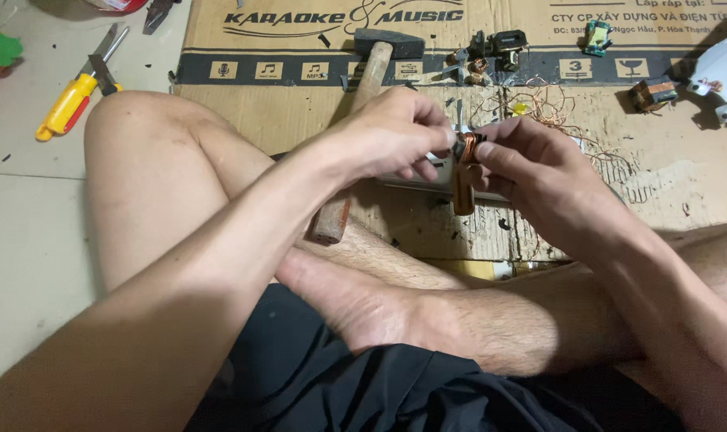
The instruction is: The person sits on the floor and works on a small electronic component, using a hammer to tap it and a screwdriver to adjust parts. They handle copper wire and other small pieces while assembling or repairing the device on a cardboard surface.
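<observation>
- Pinching a small copper-wound coil [468,149] between both hands, up off the floor above the crossed legs and over the cardboard sheet [299,112].
- Left hand [395,136] clenched on the coil's near side with fingertips; right hand [531,160] grasping its far side, thumb and forefinger closed on it.
- Judged light and small, stiff at the core, yet fragile in the thin wire windings; likely slippery where the wire was lacquered.
- Best taken by the solid core or end faces, not by the wire turns, which looked easy to nick or unravel.
- Hung just below the coil, a flat brownish strip [462,192]; exact kind hard to tell.
- Lay behind the hands: a hammer [362,96] with a wooden handle, head toward the top of the sheet.
- Scattered to the right: loose copper wire [551,108] in a tangle, plus other small coils and parts [491,52].
- Rested well apart on the tiled floor at the left: a yellow-handled screwdriver [69,104].
</observation>
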